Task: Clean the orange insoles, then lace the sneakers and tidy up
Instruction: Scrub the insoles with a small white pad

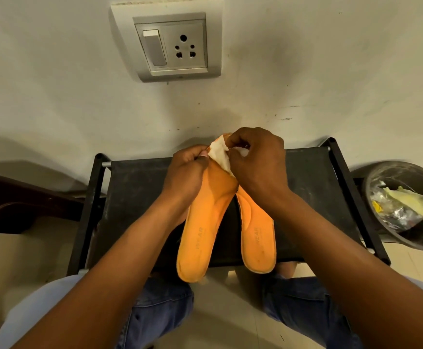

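The person sits before a black rack (306,187) that stands against the wall. Both orange insoles (200,227) are held together above its top, toes toward the far edge, heels hanging over the near edge above the knees. The left hand (185,172) grips the toe ends of the insoles, fingers curled around them. The right hand (258,162) pinches a white cloth (219,153) and presses it on the toe part of the insoles. Beside the right edge of the rack stands a dark bin (371,197) with crumpled waste inside. On the wall above is a switch and socket plate (172,45).
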